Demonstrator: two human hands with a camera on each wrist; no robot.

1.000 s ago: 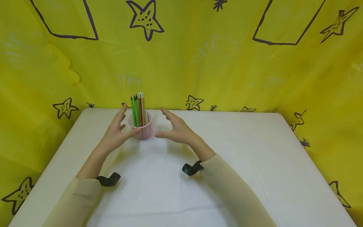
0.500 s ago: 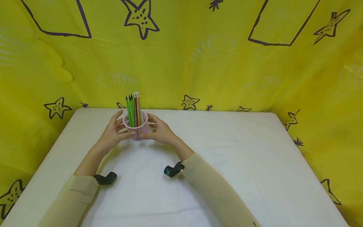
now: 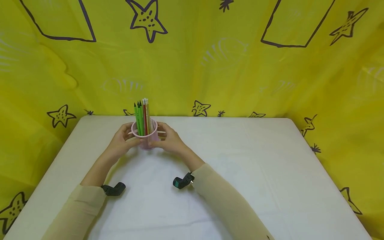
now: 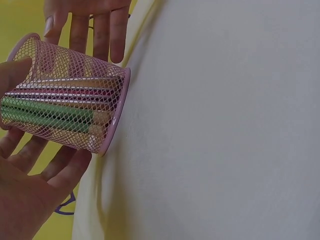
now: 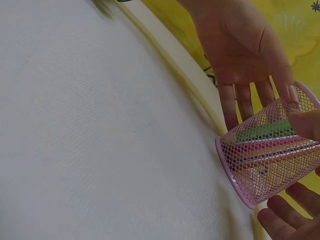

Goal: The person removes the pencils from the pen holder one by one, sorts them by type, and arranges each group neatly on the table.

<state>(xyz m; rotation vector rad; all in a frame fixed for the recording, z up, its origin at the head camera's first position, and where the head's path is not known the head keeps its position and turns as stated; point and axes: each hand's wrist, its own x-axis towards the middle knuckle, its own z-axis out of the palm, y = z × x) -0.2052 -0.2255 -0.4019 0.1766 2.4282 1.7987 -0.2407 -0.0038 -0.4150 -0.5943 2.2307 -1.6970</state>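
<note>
A pink mesh pencil cup [image 3: 146, 141] stands upright near the back of the table, left of centre. Green pencils [image 3: 139, 120] with black points up fill its left side. Red and gold pencils [image 3: 146, 116] with white erasers up stand beside them. My left hand [image 3: 120, 142] holds the cup from the left, thumb across its front and fingers around the side. From the right, my right hand [image 3: 171, 140] grips it the same way. Both wrist views show the mesh wall between thumbs and fingers, with the cup's base ring [image 4: 118, 110] close to the white cloth.
White cloth covers the table [image 3: 228, 173]. Right behind its back edge hangs a yellow curtain [image 3: 180, 73] with drawn stars, which also runs along both sides. A small black camera is strapped to each wrist, the left one [image 3: 114, 189] and the right one [image 3: 183, 181].
Both hands have closed in on the pencil cup from either side, the right one moving left onto it. Since half a second ago the left fingers have curled around the wall.
</note>
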